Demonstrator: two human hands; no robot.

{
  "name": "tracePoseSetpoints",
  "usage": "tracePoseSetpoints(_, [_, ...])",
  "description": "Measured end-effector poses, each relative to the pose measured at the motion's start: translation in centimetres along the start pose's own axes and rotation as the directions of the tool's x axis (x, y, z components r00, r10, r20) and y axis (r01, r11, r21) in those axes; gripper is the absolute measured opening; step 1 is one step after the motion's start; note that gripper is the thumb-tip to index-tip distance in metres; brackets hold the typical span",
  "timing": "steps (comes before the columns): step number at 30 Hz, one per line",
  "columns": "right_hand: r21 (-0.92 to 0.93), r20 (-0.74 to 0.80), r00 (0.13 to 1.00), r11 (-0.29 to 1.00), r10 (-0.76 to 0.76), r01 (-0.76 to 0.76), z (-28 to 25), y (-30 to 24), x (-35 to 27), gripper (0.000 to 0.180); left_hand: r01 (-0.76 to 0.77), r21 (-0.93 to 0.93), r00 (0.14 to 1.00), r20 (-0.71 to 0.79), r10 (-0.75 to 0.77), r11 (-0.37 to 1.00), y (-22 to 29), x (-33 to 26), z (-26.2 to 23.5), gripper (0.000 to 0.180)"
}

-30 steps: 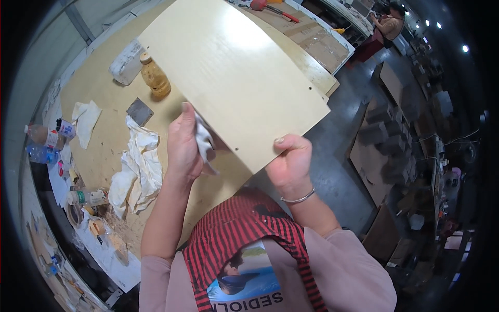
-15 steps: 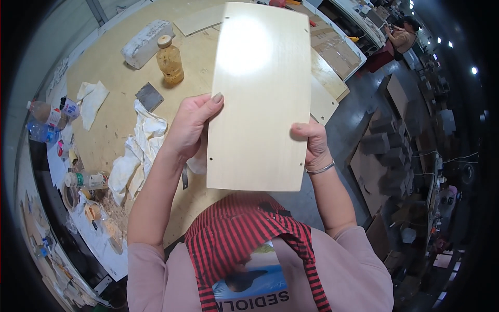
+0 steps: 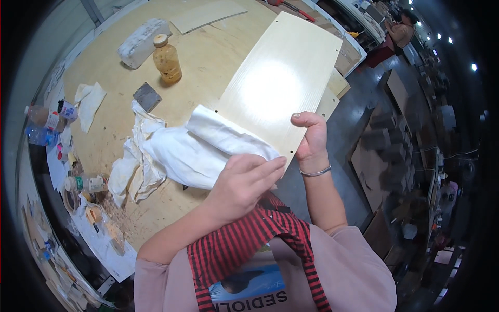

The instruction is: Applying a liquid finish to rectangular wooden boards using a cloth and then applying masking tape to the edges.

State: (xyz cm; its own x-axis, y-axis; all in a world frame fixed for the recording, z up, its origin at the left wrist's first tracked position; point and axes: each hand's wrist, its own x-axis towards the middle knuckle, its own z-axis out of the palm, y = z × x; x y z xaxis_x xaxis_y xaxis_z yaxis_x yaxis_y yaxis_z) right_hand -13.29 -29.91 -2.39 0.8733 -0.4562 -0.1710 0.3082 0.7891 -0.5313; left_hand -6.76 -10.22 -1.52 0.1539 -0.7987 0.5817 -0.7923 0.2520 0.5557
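Observation:
A pale, smooth wooden board (image 3: 293, 57) with small holes near its corners is tilted in front of me, its surface shining under the light. My right hand (image 3: 313, 138) grips its right edge near the lower corner, thumb on top and the other fingers hidden beneath. At the near end, my left hand (image 3: 248, 179) presses a white cloth (image 3: 182, 153) along the board's lower edge, its fingers together over the cloth's end. The cloth's folded length hangs leftward over the table.
On the wooden table (image 3: 208, 57) stand a bottle of brownish liquid (image 3: 168, 62) and a whitish block (image 3: 143, 42). A dark square pad (image 3: 147, 96), crumpled rags (image 3: 127, 169) and plastic bottles (image 3: 44, 117) lie left. More boards (image 3: 327, 104) are under the held one. Another person (image 3: 401, 31) is far right.
My left hand has left the board's left edge and now has a white cloth at its near end. The board has turned clockwise, its far end swinging right; my right hand still grips it.

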Motion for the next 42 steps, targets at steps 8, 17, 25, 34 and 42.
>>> tracePoseSetpoints(8, [-0.090,-0.152,0.979,0.989,-0.134,0.121,-0.4,0.3,-0.5,0.066,0.195,0.143,0.978,-0.104,-0.181,0.970,-4.4,-1.5,-1.6,0.041])
tracePoseSetpoints(17, [-0.090,-0.133,0.966,0.974,-0.220,0.209,0.4,0.8,-1.3,0.063,0.354,-0.069,0.820,-0.457,-0.345,0.933,-6.9,-2.6,-2.0,0.040])
tracePoseSetpoints(25, [-0.053,-0.169,0.967,0.982,-0.189,0.182,-0.3,0.6,-2.0,0.064,0.378,-0.551,0.486,-0.565,-0.666,0.744,-7.9,-3.1,-3.5,0.024])
tracePoseSetpoints(34, [0.020,-0.155,0.974,0.985,-0.164,0.169,2.1,1.3,-2.5,0.062,0.081,0.160,0.960,-0.279,-0.034,0.984,-1.5,-0.6,0.4,0.028])
tracePoseSetpoints(42, [-0.218,-0.189,0.916,0.924,-0.354,0.313,2.0,1.9,-2.0,0.059,0.159,0.055,0.941,-0.310,-0.134,0.986,-0.5,-0.4,1.7,0.022])
